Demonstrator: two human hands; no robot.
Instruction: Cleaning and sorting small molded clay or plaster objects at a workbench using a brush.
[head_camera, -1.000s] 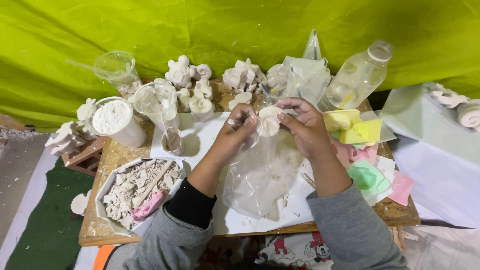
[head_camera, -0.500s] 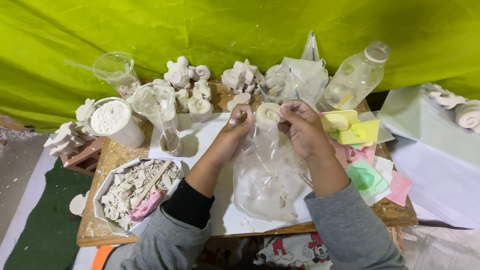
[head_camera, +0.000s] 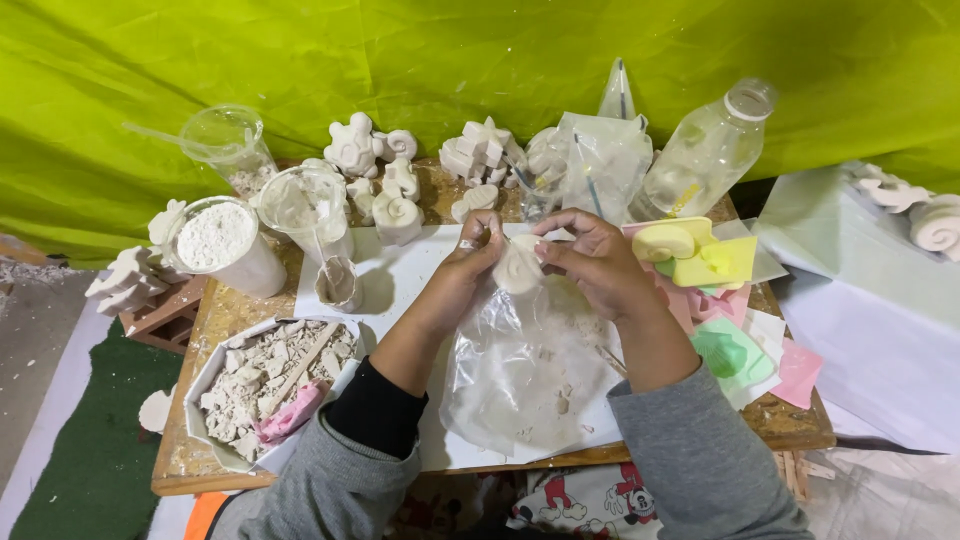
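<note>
Green backdrop, cluttered desk (head_camera: 200, 330). We pinch small white plaster cast (head_camera: 520, 268) between left hand (head_camera: 472, 258) and right hand (head_camera: 592, 262), fingers closed around it, above clear plastic bag (head_camera: 525, 375) near front edge.

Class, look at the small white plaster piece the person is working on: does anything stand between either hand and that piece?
Nothing visible does. The left hand and right hand both touch the white plaster piece, held above the clear plastic bag.

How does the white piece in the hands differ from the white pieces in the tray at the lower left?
The white piece is one whole rounded form, pinched by the left hand and right hand above a clear bag. The tray holds many broken fragments, lying loose. Both look like white plaster.
</note>
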